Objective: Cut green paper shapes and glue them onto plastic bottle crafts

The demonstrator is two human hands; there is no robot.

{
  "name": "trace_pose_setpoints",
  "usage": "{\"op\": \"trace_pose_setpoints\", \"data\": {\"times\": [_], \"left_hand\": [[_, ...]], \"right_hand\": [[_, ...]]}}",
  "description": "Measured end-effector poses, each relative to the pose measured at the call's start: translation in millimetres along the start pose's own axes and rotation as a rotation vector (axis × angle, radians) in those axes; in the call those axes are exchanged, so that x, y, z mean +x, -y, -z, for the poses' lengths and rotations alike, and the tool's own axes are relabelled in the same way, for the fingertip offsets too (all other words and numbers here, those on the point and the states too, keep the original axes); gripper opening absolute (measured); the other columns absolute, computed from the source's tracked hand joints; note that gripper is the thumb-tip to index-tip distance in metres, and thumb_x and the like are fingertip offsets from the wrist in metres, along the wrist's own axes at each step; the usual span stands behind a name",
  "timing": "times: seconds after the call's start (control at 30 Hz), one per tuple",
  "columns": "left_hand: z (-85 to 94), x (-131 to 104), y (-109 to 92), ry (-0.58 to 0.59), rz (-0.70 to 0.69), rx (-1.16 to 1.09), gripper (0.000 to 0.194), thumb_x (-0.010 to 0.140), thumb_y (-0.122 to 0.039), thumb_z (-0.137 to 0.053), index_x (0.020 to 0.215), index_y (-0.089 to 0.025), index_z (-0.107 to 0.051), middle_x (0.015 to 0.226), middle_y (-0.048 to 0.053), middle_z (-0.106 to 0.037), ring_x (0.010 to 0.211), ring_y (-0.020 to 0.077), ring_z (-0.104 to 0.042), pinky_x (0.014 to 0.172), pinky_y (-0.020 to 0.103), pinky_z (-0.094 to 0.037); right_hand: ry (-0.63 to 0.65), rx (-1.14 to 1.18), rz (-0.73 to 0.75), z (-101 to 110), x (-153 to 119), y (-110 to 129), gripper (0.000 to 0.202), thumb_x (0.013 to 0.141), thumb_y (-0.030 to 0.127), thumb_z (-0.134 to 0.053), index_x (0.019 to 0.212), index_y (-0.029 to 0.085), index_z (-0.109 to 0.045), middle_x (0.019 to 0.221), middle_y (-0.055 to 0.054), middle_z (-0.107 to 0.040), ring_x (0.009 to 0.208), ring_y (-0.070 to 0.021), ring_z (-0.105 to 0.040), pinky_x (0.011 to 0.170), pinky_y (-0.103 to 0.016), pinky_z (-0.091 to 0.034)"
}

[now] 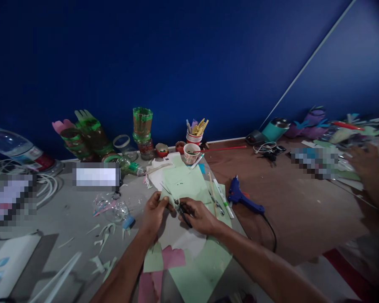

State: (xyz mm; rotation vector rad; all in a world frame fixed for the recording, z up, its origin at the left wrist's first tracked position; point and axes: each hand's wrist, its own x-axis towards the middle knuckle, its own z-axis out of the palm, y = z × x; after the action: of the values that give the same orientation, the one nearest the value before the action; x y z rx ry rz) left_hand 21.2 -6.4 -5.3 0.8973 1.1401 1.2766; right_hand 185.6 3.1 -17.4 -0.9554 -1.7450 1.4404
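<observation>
My right hand [199,214] grips a pair of scissors [185,216] by the dark handles, blades pointing up and to the left. Between the fingers of my left hand [154,213] is a small piece of pale green paper [166,196], close against the blades; how far they cut into it is hard to see. Under both hands lie a light green sheet [189,182] and white paper [189,240]. Nearer to me are more green paper [205,269] and a pink piece [173,257].
Paper scraps [97,263] and a crushed clear bottle [115,210] lie left. A blue glue gun [244,198] with its cord and a white marker [222,195] lie right. Behind stand a paper cup [191,155] and painted bottle pieces [142,130]. Another person's hand [368,162] is far right.
</observation>
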Motion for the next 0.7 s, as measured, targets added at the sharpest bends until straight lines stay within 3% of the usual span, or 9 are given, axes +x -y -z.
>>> {"op": "trace_pose_setpoints", "data": {"times": [0.2, 0.37, 0.5, 0.7], "left_hand": [[1.9, 1.1, 4.4, -0.01, -0.013, -0.053, 0.018, 0.078, -0.032, -0.064, 0.073, -0.018, -0.054, 0.057, -0.003, -0.06, 0.052, 0.0107, -0.057, 0.054, 0.023, -0.044], [2.4, 4.4, 7.3, -0.014, 0.003, -0.217, 0.015, 0.077, -0.028, -0.065, 0.074, -0.018, -0.055, 0.057, -0.005, -0.057, 0.051, 0.0083, -0.053, 0.051, 0.02, -0.042], [-3.2, 2.0, 0.2, -0.051, 0.043, -0.296, 0.017, 0.071, -0.026, -0.069, 0.072, -0.018, -0.054, 0.057, -0.005, -0.058, 0.052, 0.008, -0.053, 0.052, 0.019, -0.044], [-8.1, -0.8, -9.3, -0.013, 0.085, -0.31, 0.023, 0.067, -0.029, -0.072, 0.072, -0.018, -0.052, 0.059, -0.005, -0.058, 0.047, 0.0074, -0.052, 0.044, 0.018, -0.041]], "right_hand": [[-0.004, -0.018, -0.013, 0.3, -0.5, 0.0, 0.029, 0.074, 0.02, -0.06, 0.103, 0.014, -0.06, 0.072, 0.001, -0.056, 0.063, -0.0109, -0.051, 0.056, -0.021, -0.04], [-0.001, 0.002, -0.026, 0.4, -0.8, -2.5, 0.036, 0.074, 0.021, -0.061, 0.109, 0.014, -0.058, 0.075, 0.0, -0.058, 0.064, -0.011, -0.052, 0.057, -0.022, -0.042], [0.028, 0.094, -0.046, 0.7, -1.6, -0.2, 0.036, 0.074, 0.025, -0.063, 0.109, 0.014, -0.057, 0.078, -0.002, -0.059, 0.065, -0.0111, -0.052, 0.057, -0.023, -0.044], [0.058, 0.223, -0.05, 2.1, -2.5, 3.8, 0.037, 0.078, 0.037, -0.064, 0.107, 0.014, -0.057, 0.069, 0.0, -0.055, 0.058, -0.0093, -0.048, 0.054, -0.022, -0.042]]}}
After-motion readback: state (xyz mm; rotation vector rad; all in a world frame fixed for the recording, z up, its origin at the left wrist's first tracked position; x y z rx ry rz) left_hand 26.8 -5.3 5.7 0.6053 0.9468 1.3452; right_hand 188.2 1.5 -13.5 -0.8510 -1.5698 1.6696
